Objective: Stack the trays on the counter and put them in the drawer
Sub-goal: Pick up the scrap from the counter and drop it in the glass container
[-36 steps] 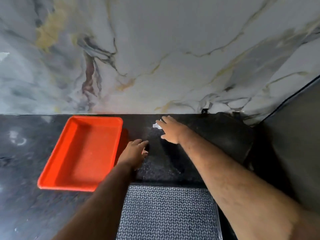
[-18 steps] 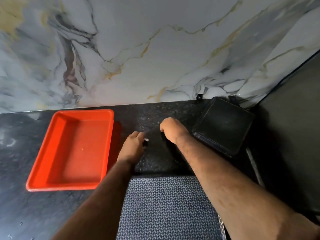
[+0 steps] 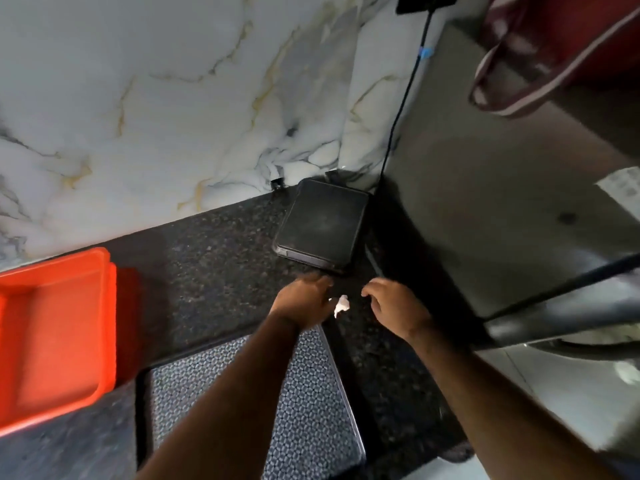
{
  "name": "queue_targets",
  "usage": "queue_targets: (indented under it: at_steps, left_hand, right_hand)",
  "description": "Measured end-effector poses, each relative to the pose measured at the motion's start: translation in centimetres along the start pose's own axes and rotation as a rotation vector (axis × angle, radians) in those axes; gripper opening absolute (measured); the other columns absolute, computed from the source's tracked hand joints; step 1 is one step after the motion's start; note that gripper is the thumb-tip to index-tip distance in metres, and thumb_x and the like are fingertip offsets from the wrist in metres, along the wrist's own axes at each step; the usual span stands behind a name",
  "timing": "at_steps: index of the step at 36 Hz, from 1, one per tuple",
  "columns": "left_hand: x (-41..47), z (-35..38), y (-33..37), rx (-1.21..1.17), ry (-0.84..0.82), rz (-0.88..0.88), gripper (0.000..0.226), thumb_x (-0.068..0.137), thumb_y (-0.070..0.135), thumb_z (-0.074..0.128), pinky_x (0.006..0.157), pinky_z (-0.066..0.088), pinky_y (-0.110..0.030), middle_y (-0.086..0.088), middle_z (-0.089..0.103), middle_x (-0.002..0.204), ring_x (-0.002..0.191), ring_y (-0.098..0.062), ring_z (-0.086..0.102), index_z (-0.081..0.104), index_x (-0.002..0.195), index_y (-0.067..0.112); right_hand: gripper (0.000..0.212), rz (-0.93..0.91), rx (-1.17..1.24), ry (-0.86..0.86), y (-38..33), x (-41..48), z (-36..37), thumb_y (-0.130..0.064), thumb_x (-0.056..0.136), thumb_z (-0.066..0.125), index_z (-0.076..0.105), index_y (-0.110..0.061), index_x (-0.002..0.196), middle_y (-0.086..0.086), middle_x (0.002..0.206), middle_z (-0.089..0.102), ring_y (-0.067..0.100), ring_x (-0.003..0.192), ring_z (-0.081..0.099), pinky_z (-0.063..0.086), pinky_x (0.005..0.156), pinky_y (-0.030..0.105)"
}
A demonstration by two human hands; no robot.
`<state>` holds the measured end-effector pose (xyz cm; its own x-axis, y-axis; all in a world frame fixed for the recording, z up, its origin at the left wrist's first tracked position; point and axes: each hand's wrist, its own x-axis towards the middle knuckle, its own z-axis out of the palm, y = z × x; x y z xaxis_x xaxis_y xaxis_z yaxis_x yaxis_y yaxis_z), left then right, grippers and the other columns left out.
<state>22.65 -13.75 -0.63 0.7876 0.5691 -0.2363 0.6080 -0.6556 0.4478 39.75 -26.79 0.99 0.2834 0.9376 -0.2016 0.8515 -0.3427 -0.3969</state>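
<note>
Reaching out over the dark speckled counter (image 3: 214,258), both forearms come up from the bottom of the view, crossing the open drawer (image 3: 304,403) with its patterned grey liner, which sits just nearer than the counter's front edge. Beyond the drawer, the left hand (image 3: 304,301) hovers palm down with its fingers loosely curled; its grip closes on nothing that shows. The right hand (image 3: 398,306) lies just to the right of it, fingers bent and spread — its grip is likewise empty. Between the two hands, on the counter, rests a small white scrap (image 3: 341,304), at the left hand's fingertips; whether it touches them is unclear.

Just beyond the hands sits the black tray (image 3: 322,226), flat on the counter and turned at an angle, its far corner close against the marble wall (image 3: 156,116). Neither hand touches it. Well to the left of the black tray, the red tray (image 3: 52,330) lies on the counter, cut off by the frame edge — it appears to have a second red rim beneath it, though blur makes this uncertain. Right of the black tray stands a grey appliance (image 3: 485,209), with a black cable (image 3: 401,109) running up the wall beside it.
</note>
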Motion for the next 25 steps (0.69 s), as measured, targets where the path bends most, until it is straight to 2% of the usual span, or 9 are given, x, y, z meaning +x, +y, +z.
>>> queue_targets:
  at_steps: [3,5,7,11,14,17,19,22,25]
  left_hand:
    - [0.9,1.9,2.3,0.078,-0.096,-0.029,0.056,0.076,0.057,0.064,0.085,0.053,-0.045,-0.008,0.056,0.122,0.112,-0.031,0.056,0.054,0.121,0.024]
    - [1.3,3.0,3.2,0.117,-0.12,-0.039,0.046,0.081,0.043,0.066,0.084,0.053,-0.047,-0.01,0.055,0.12,0.111,-0.035,0.056,0.053,0.119,0.02]
    - [1.5,3.9,4.0,0.115,-0.094,-0.036,0.028,0.088,0.031,0.058,0.08,0.052,-0.046,-0.013,0.059,0.114,0.106,-0.037,0.059,0.053,0.111,0.016]
    - [1.3,5.2,6.6,0.082,-0.011,-0.003,0.014,0.095,0.026,0.044,0.076,0.049,-0.045,-0.018,0.064,0.106,0.099,-0.042,0.062,0.049,0.099,0.013]
    - [0.8,5.8,10.1,0.112,0.021,0.094,0.015,0.093,0.022,0.043,0.074,0.05,-0.046,-0.021,0.066,0.105,0.096,-0.044,0.063,0.047,0.103,0.011]
    - [0.0,6.7,14.8,0.135,0.018,0.243,0.024,0.092,0.023,0.045,0.073,0.05,-0.047,-0.021,0.066,0.103,0.094,-0.044,0.063,0.05,0.109,0.008]
    - [-0.6,7.6,18.3,0.127,0.023,0.308,0.017,0.09,0.025,0.046,0.07,0.052,-0.048,-0.017,0.064,0.097,0.09,-0.042,0.062,0.05,0.098,0.01]
    - [-1.3,9.8,23.5,0.107,0.018,0.368,0.019,0.091,0.029,0.046,0.067,0.054,-0.047,-0.014,0.064,0.092,0.087,-0.04,0.061,0.053,0.089,0.012]
    - [-2.0,13.0,27.8,0.108,0.026,0.401,0.03,0.097,0.038,0.042,0.058,0.045,-0.035,-0.009,0.066,0.08,0.076,-0.033,0.064,0.056,0.08,0.018]
  right_hand:
    - [0.027,0.002,-0.006,-0.006,2.3,-3.0,-0.3,-0.003,0.089,0.054,0.071,-0.012,0.109,0.008,0.117,0.068,0.031,0.104,0.068,0.055,0.093,0.043]
    - [0.029,-0.002,-0.003,-0.016,3.4,-4.4,-0.3,-0.004,0.091,0.053,0.069,-0.013,0.114,0.009,0.123,0.066,0.032,0.107,0.067,0.055,0.093,0.043]
    - [0.035,-0.01,-0.002,-0.028,4.2,-5.8,-0.4,-0.003,0.092,0.051,0.066,-0.013,0.123,0.01,0.13,0.063,0.032,0.113,0.065,0.053,0.096,0.04]
    - [0.047,0.021,0.021,-0.003,5.7,-8.6,-0.6,-0.001,0.093,0.049,0.058,-0.013,0.137,0.013,0.135,0.06,0.031,0.121,0.06,0.047,0.105,0.04]
    - [0.05,0.091,0.074,0.055,7.1,-11.8,-1.0,-0.002,0.091,0.049,0.056,-0.016,0.139,0.011,0.139,0.059,0.03,0.122,0.061,0.046,0.108,0.038]
    - [0.051,0.204,0.112,0.085,8.8,-15.2,-1.5,-0.003,0.095,0.048,0.048,-0.018,0.144,0.005,0.15,0.048,0.026,0.129,0.058,0.044,0.11,0.035]
    - [0.043,0.309,0.183,0.092,10.3,-17.3,-1.9,-0.011,0.098,0.047,0.049,-0.016,0.141,0.005,0.148,0.049,0.027,0.128,0.056,0.046,0.108,0.039]
    - [0.023,0.406,0.238,0.083,13.0,-20.5,-2.4,-0.015,0.097,0.049,0.061,-0.009,0.116,0.01,0.126,0.06,0.031,0.115,0.06,0.049,0.097,0.039]
    - [0.021,0.445,0.23,0.084,15.9,-24.1,-2.1,-0.012,0.095,0.056,0.067,-0.009,0.112,0.01,0.12,0.064,0.027,0.107,0.064,0.048,0.092,0.031]
